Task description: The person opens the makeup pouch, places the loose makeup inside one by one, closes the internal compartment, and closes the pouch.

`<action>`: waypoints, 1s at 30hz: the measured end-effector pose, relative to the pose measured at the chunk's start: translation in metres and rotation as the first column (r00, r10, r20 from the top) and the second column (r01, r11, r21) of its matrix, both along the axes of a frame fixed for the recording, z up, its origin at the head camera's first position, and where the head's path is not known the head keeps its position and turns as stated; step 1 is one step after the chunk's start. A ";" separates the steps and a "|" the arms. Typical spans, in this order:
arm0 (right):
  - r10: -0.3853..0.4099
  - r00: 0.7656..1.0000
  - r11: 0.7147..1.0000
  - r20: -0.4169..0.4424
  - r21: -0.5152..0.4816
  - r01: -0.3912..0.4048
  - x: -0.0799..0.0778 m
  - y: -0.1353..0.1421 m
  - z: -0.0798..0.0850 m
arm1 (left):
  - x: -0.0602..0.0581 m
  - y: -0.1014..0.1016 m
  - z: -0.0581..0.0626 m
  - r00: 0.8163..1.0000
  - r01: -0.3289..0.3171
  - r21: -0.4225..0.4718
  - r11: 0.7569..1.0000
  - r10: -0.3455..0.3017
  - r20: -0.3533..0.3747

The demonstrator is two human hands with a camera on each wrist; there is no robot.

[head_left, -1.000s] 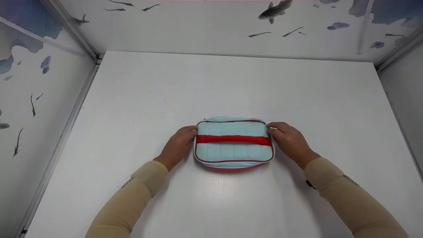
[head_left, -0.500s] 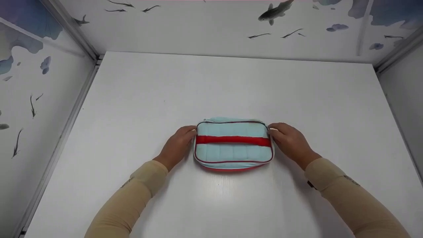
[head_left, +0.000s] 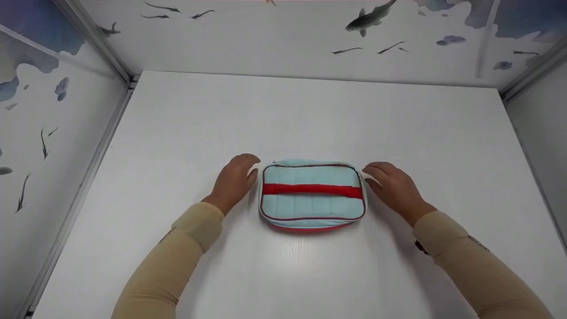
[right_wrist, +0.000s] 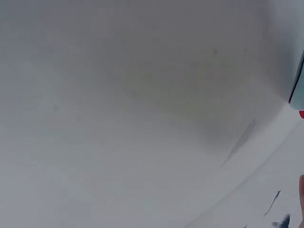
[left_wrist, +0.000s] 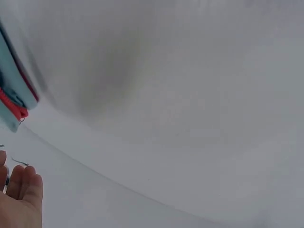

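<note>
A light blue zip pouch (head_left: 312,206) with dark red piping and a red strap across its top lies flat on the white table. Just off its left end is my left hand (head_left: 234,179), thumb and fingers apart with a small gap to the fabric. My right hand (head_left: 394,186) hovers beside the right end, its fingers loosely bent and holding nothing. In the left wrist view, the pouch's side (left_wrist: 16,80) shows a red zipper at the left edge, above the fingers. Only a corner of the pouch (right_wrist: 298,95) enters the right wrist view.
The white table (head_left: 212,110) reaches back to a white wall panel (head_left: 274,40) painted with fish. Another painted panel (head_left: 66,133) stands along the left side, and a plain one (head_left: 538,115) along the right.
Both hands have let go of the pouch's ends. The left hand has moved up and slightly left, the right a little to the right. The pouch stays in place on the table.
</note>
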State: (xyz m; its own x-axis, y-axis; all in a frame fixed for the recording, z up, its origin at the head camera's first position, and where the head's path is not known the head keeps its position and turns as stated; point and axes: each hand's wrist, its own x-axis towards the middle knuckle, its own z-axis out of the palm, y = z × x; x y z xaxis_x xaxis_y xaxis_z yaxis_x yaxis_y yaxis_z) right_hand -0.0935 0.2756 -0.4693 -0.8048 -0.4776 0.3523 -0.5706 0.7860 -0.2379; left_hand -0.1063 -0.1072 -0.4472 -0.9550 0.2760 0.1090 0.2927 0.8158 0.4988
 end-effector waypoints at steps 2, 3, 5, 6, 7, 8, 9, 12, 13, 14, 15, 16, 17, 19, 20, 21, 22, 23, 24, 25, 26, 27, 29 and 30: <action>-0.035 0.998 0.999 0.057 0.011 0.034 -0.001 -0.001 0.002 | -0.004 0.005 0.006 0.998 -0.010 0.004 1.000 0.009 0.064; -0.053 0.995 0.998 0.088 0.024 0.051 -0.002 -0.002 0.004 | -0.006 0.008 0.009 0.995 -0.013 0.010 1.000 0.012 0.096; -0.084 0.985 0.996 0.154 0.034 0.080 -0.003 -0.004 0.006 | -0.009 0.013 0.013 0.985 -0.024 0.016 1.000 0.021 0.172; -0.099 0.977 0.995 0.189 0.041 0.093 -0.003 -0.004 0.008 | -0.011 0.016 0.015 0.978 -0.029 0.018 0.999 0.024 0.208; -0.113 0.968 0.993 0.223 0.047 0.105 -0.004 -0.005 0.009 | -0.012 0.018 0.016 0.971 -0.030 0.022 0.999 0.023 0.239; -0.126 0.958 0.992 0.259 0.053 0.117 -0.005 -0.006 0.011 | -0.014 0.021 0.017 0.964 -0.030 0.027 0.999 0.021 0.266; -0.137 0.946 0.990 0.293 0.059 0.125 -0.006 -0.007 0.012 | -0.016 0.023 0.018 0.957 -0.027 0.031 0.999 0.016 0.289; -0.161 0.908 0.987 0.388 0.075 0.143 -0.011 -0.009 0.016 | -0.020 0.029 0.023 0.932 -0.011 0.039 0.999 -0.004 0.364; -0.167 0.895 0.986 0.415 0.079 0.147 -0.012 -0.009 0.017 | -0.022 0.032 0.025 0.923 -0.003 0.042 0.999 -0.013 0.384; -0.172 0.881 0.985 0.441 0.082 0.152 -0.014 -0.009 0.019 | -0.023 0.034 0.027 0.915 0.007 0.040 0.999 -0.022 0.404; -0.172 0.870 0.985 0.463 0.081 0.152 -0.016 -0.009 0.020 | -0.025 0.036 0.028 0.908 0.019 0.037 0.999 -0.033 0.417; -0.172 0.860 0.985 0.481 0.080 0.152 -0.018 -0.010 0.021 | -0.027 0.039 0.029 0.901 0.030 0.030 0.999 -0.040 0.432; -0.174 0.846 0.985 0.504 0.080 0.155 -0.020 -0.010 0.022 | -0.029 0.041 0.031 0.896 0.043 0.019 0.999 -0.047 0.441; -0.178 0.817 0.984 0.549 0.083 0.158 -0.025 -0.011 0.025 | -0.033 0.046 0.032 0.890 0.066 0.001 0.998 -0.059 0.452; -0.180 0.800 0.983 0.573 0.085 0.160 -0.027 -0.012 0.026 | -0.035 0.049 0.033 0.888 0.073 -0.007 0.997 -0.062 0.456; -0.181 0.783 0.983 0.595 0.087 0.161 -0.029 -0.012 0.028 | -0.037 0.052 0.034 0.887 0.080 -0.014 0.997 -0.065 0.457; -0.186 0.766 0.982 0.616 0.091 0.165 -0.030 -0.013 0.029 | -0.038 0.054 0.035 0.885 0.082 -0.019 0.996 -0.064 0.461; -0.188 0.752 0.982 0.632 0.094 0.166 -0.032 -0.014 0.030 | -0.039 0.057 0.036 0.885 0.083 -0.022 0.996 -0.064 0.462; -0.187 0.743 0.982 0.642 0.095 0.164 -0.034 -0.015 0.031 | -0.041 0.059 0.037 0.886 0.085 -0.024 0.996 -0.064 0.460; -0.183 0.737 0.983 0.650 0.095 0.160 -0.035 -0.016 0.031 | -0.042 0.062 0.038 0.887 0.087 -0.026 0.996 -0.065 0.458; -0.180 0.733 0.983 0.656 0.098 0.154 -0.037 -0.017 0.032 | -0.043 0.064 0.039 0.889 0.094 -0.030 0.995 -0.071 0.452; -0.176 0.730 0.984 0.661 0.100 0.147 -0.038 -0.018 0.032 | -0.044 0.067 0.040 0.890 0.100 -0.034 0.994 -0.074 0.449; -0.171 0.720 0.985 0.673 0.105 0.137 -0.041 -0.019 0.032 | -0.046 0.072 0.042 0.890 0.115 -0.043 0.992 -0.084 0.448; -0.170 0.713 0.985 0.680 0.108 0.132 -0.042 -0.020 0.032 | -0.047 0.074 0.043 0.889 0.122 -0.048 0.991 -0.088 0.450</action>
